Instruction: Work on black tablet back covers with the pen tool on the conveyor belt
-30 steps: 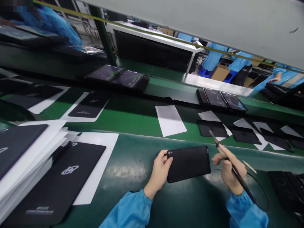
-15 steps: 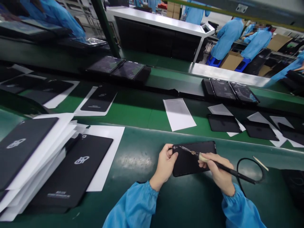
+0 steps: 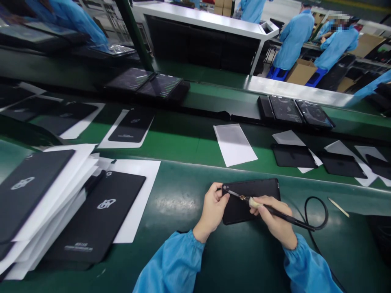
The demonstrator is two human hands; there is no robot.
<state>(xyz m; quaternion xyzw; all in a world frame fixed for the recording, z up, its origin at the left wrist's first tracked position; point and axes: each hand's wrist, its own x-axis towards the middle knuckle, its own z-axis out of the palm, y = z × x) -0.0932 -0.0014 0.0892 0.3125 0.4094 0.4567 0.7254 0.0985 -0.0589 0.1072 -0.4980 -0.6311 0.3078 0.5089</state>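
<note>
The head camera looks forward and down over the workbench point(image 3: 180, 181).

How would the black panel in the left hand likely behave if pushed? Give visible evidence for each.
The black panel is probably stiff: it shows no bend with the left hand gripping one end. It looks thin, so likely light. Being flat, it should slide rather than roll.

1. On the near green surface point(image 3: 183, 179), black covers point(image 3: 94, 221) and white sheets point(image 3: 144, 185) are piled at the left.
2. A pale stick point(image 3: 338, 207) is laid at its far right.
3. Along the green strip point(image 3: 183, 142) behind, a lone white sheet point(image 3: 236, 145) is flanked by black panels point(image 3: 295, 156) lying on further sheets point(image 3: 339, 147).
4. On the raised ledge point(image 3: 214, 97) beyond, dark flat devices point(image 3: 285, 110) are set side by side.
</note>
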